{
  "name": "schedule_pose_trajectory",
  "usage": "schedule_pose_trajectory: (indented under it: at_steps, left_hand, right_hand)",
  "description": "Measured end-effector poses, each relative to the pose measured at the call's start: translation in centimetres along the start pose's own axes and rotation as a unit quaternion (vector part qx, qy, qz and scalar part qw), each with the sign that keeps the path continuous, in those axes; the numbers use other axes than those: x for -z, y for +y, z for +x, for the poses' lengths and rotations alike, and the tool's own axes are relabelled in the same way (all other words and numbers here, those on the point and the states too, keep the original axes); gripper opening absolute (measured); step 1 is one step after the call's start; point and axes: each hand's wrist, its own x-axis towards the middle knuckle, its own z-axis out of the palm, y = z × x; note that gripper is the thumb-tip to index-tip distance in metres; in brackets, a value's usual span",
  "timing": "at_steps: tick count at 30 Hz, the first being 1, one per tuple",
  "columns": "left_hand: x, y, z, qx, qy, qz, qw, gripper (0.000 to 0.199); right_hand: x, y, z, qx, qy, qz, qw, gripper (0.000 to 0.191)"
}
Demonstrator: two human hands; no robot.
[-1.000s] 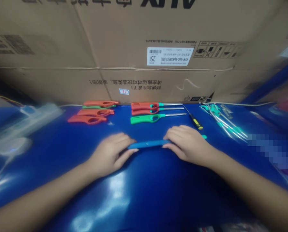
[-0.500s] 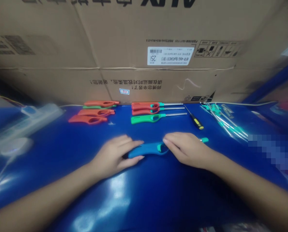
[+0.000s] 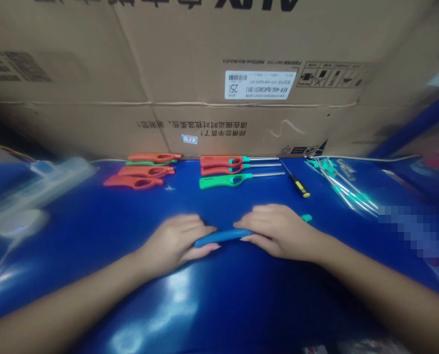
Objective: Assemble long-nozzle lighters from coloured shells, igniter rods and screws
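A blue gas lighter (image 3: 223, 237) spans the gap between my two hands above the blue table. My left hand (image 3: 178, 241) pinches the left end of its handle between thumb and fingers. Around the trigger part and barrel, my right hand (image 3: 274, 231) is closed, hiding most of them. A turquoise piece (image 3: 307, 218) shows past the right hand. Beyond my hands lie a green lighter (image 3: 222, 181) and red lighters (image 3: 219, 161) with metal barrels. To their right is a black-and-yellow screwdriver (image 3: 299, 187).
Red handle shells (image 3: 134, 182) and a green one lie at the back left. Several metal tubes with turquoise parts (image 3: 346, 191) lie at the back right. A large cardboard box (image 3: 190, 59) stands behind. A white power strip (image 3: 57, 182) sits on the left.
The blue lighter has rolled so that its narrow edge shows instead of its side. My right hand has shifted slightly left along it, covering the trigger opening.
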Motion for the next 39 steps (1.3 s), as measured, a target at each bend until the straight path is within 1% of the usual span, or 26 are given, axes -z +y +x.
schedule_pose_trajectory:
  at_steps: [4, 7, 9, 13, 15, 17, 20, 23, 25, 27, 29, 32, 34, 36, 39]
  left_hand:
    - [-0.1, -0.1, -0.1, 0.002, 0.001, 0.004, 1.000, 0.025]
    - [0.0, 0.0, 0.0, 0.008, -0.016, -0.003, 1.000, 0.025]
    - [0.2, 0.2, 0.1, 0.026, -0.034, -0.020, 0.999, 0.024]
    - [0.4, 0.4, 0.2, 0.084, -0.063, -0.061, 0.993, 0.022]
    - [0.3, 0.2, 0.2, 0.092, -0.062, -0.063, 0.992, 0.024]
    - [0.1, 0.0, 0.1, 0.083, -0.061, -0.059, 0.993, 0.026]
    - [-0.1, -0.1, 0.0, 0.075, -0.065, -0.056, 0.993, 0.027]
    - [0.0, -0.1, 0.0, 0.095, -0.045, -0.079, 0.991, 0.024]
    - [0.2, -0.1, 0.0, 0.114, -0.015, -0.099, 0.988, 0.021]
    - [0.4, -0.1, 0.1, 0.129, 0.006, -0.111, 0.985, 0.018]
    - [0.5, 0.0, 0.2, 0.134, 0.012, -0.120, 0.984, 0.016]
    - [0.4, 0.0, 0.2, 0.125, 0.010, -0.132, 0.983, 0.015]
    - [0.2, -0.1, 0.2, 0.113, 0.009, -0.136, 0.984, 0.017]
    - [0.0, -0.2, 0.1, 0.107, 0.013, -0.132, 0.985, 0.022]
    - [-0.1, -0.4, -0.1, 0.113, 0.019, -0.111, 0.987, 0.026]
  right_hand:
    - [-0.2, -0.1, 0.0, -0.001, 0.024, 0.013, 1.000, 0.029]
    - [-0.3, -0.4, -0.1, 0.013, 0.047, 0.014, 0.999, 0.025]
    - [-0.4, -0.6, -0.1, 0.021, 0.058, -0.001, 0.998, 0.024]
    - [-0.8, -1.1, 0.2, 0.019, 0.071, -0.036, 0.997, 0.022]
    - [-1.0, -1.5, 0.3, 0.019, 0.072, -0.049, 0.996, 0.023]
    - [-1.1, -1.7, 0.4, 0.018, 0.065, -0.058, 0.996, 0.025]
    - [-0.6, -1.5, 0.4, -0.021, 0.036, -0.058, 0.997, 0.027]
    - [0.3, -0.7, 0.2, -0.084, -0.004, -0.059, 0.995, 0.025]
    - [0.8, -0.2, 0.0, -0.104, 0.001, -0.059, 0.993, 0.023]
    - [1.1, 0.0, -0.2, -0.103, 0.020, -0.058, 0.993, 0.022]
    - [1.0, -0.1, -0.3, -0.091, 0.033, -0.067, 0.993, 0.021]
    - [0.6, -0.6, -0.4, -0.078, 0.047, -0.101, 0.991, 0.023]
    - [0.3, -0.9, -0.3, -0.075, 0.054, -0.117, 0.989, 0.023]
    - [0.1, -1.1, -0.1, -0.082, 0.053, -0.121, 0.988, 0.021]
    - [0.4, -0.9, 0.2, -0.093, 0.039, -0.130, 0.986, 0.020]
